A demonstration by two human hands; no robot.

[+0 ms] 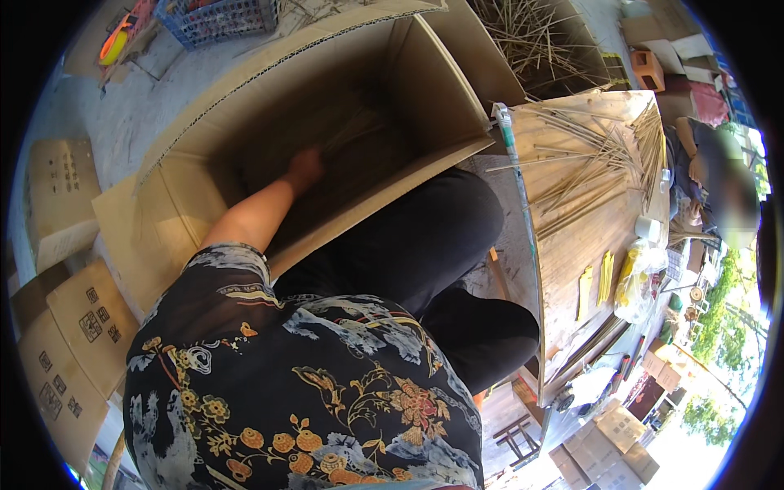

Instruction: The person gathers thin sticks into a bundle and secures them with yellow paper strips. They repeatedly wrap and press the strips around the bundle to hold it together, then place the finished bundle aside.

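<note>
My left hand (305, 168) reaches down inside a large open cardboard box (445, 77) in front of my lap. Shadow and blur hide its fingers, so I cannot make out whether they are open or closed. Just beyond them, faint thin pale sticks (353, 132) show in the dim box, but contact with the hand is unclear. Nowhere in the picture does my right hand show.
On the right, a wooden table (563, 245) bears loose thin sticks (600, 147), yellow strips (585, 292) and a plastic bag (635, 282). Another box of sticks (531, 37) stands behind. Cartons (77, 327) line the left; a blue crate (216, 23) sits far back. A person (694, 163) is beyond the table.
</note>
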